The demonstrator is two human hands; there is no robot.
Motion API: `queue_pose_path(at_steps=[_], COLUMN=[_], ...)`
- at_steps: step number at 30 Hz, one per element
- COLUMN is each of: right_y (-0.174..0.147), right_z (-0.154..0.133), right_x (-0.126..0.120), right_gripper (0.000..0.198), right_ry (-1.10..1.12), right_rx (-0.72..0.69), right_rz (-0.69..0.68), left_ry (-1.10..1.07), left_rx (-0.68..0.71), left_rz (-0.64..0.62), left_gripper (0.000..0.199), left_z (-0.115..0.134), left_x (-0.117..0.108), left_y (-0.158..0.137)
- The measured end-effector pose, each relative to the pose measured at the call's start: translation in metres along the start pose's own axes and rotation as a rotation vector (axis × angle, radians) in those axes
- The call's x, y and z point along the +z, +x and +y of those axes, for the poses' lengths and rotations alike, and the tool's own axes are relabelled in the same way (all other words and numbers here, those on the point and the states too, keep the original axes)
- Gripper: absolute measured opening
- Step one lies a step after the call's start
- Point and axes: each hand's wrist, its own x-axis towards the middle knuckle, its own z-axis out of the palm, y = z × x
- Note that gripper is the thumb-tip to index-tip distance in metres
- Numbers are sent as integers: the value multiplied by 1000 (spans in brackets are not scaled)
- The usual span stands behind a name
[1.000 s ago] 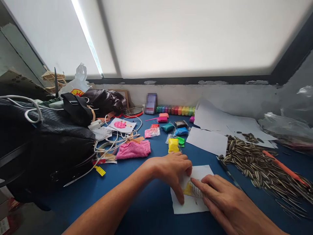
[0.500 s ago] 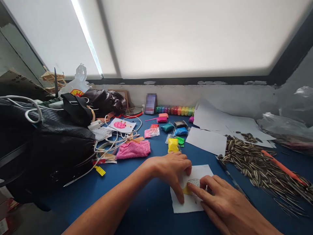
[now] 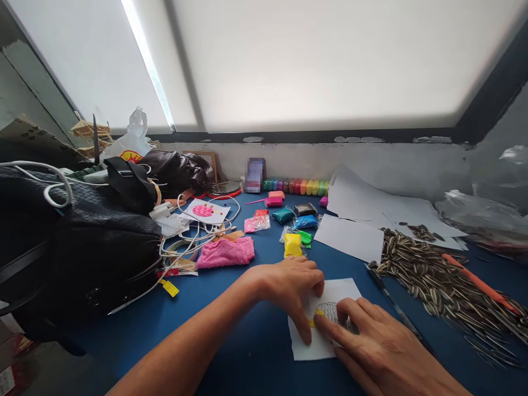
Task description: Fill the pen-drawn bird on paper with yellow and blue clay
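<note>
A small white sheet of paper (image 3: pixel 301 349) lies on the blue table and bears a dark, patterned drawing (image 3: pixel 329 311). Beside that drawing sits a little yellow clay (image 3: pixel 319 312), pressed onto the sheet. My left hand (image 3: pixel 291 289) rests spread over the paper's left part, thumb and fingers apart, holding the sheet down. With its outstretched index finger, my right hand (image 3: pixel 377 341) touches the yellow clay; its other fingers are bent and it grasps nothing. Part of the drawing is hidden under the right fingers. Just beyond my left hand is a yellow clay packet (image 3: pixel 292 245).
Sunflower seeds (image 3: pixel 429 275) are heaped at right with an orange tool (image 3: pixel 480 283) and a pen (image 3: pixel 396 305). White sheets (image 3: pixel 350 239) lie behind. Coloured clay packets (image 3: pixel 305 221), a pink cloth (image 3: pixel 226 251), cables, and a black bag (image 3: pixel 103 242) fill the middle and left.
My right index fingertip has shifted slightly down and left, showing more of the yellow clay and the drawing. My left hand stays in place.
</note>
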Motion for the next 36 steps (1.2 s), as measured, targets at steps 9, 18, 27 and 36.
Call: queue_pose_path(at_steps=[9,18,27,36], right_y=[0,-2,-2,-1], right_z=[2,1,2,3], right_x=[0,3,3,7], right_gripper=[29,26,26,28], right_ry=[28,25,68,75], right_rx=[28,28,66,87], right_rz=[-21,-24,-46,-18], left_ry=[15,9,0,-5], left_rx=[9,11,5,15], left_rz=[4,5,1,-6], left_gripper=[65,65,64,64], left_z=[-2,-2,0,-1], left_x=[2,1,0,1], left_y=[1,1,1,1])
